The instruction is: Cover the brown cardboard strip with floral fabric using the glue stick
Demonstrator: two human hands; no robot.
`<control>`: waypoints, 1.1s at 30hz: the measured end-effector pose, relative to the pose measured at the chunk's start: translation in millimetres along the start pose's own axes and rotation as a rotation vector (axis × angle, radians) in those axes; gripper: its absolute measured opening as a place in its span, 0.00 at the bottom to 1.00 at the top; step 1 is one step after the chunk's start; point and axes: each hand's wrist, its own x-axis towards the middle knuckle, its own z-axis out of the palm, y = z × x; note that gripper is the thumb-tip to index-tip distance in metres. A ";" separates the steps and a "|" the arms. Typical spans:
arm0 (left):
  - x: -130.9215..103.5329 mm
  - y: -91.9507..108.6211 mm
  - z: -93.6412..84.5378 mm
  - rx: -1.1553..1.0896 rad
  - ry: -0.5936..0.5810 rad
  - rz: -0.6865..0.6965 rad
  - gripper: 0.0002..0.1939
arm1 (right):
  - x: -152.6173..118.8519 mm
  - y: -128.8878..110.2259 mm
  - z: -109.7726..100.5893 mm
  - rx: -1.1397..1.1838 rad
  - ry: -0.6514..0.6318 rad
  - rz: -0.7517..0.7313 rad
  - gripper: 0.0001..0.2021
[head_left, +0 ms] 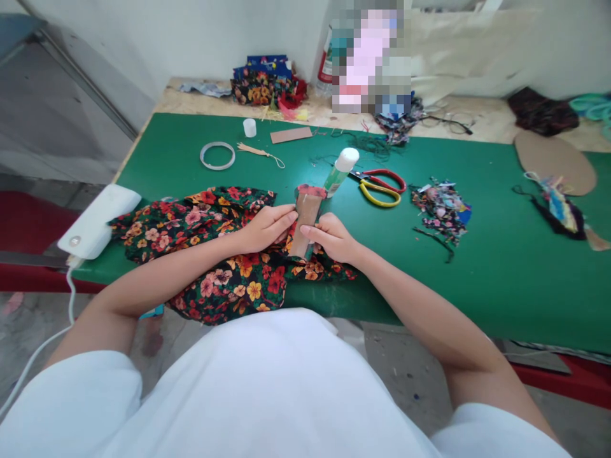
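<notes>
Near the desk's (477, 273) front edge, the left hand (270, 227) pinches the card (309, 210) at nine o'clock, the right hand (337, 239) at four. The step seems to be folding cloth (252, 283) over card; next calls for pressing edges flat.

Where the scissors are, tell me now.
In the head view, the scissors lie right of centre on the green table, between the glue stick and the scraps, beyond the right hand.

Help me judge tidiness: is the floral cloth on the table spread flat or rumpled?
Rumpled: the floral cloth lies bunched on the green tabletop, with uneven folds and creases near the left hand.
</notes>
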 end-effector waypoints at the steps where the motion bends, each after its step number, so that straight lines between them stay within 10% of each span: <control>1: 0.3 1.0 -0.4 0.055 0.004 0.019 0.33 | -0.4 0.7 -0.1 -0.026 -0.007 -0.016 0.37; 10: 1.9 7.5 -3.7 0.293 0.057 0.051 0.29 | -0.5 0.8 2.1 -0.075 -0.009 -0.045 0.40; 24: 3.9 8.2 -3.8 0.197 0.064 0.018 0.19 | -0.8 0.4 4.7 -0.083 -0.096 -0.066 0.41; 33: 3.7 6.1 -1.0 0.028 0.097 0.008 0.24 | 2.5 -4.0 5.5 0.108 0.064 0.078 0.38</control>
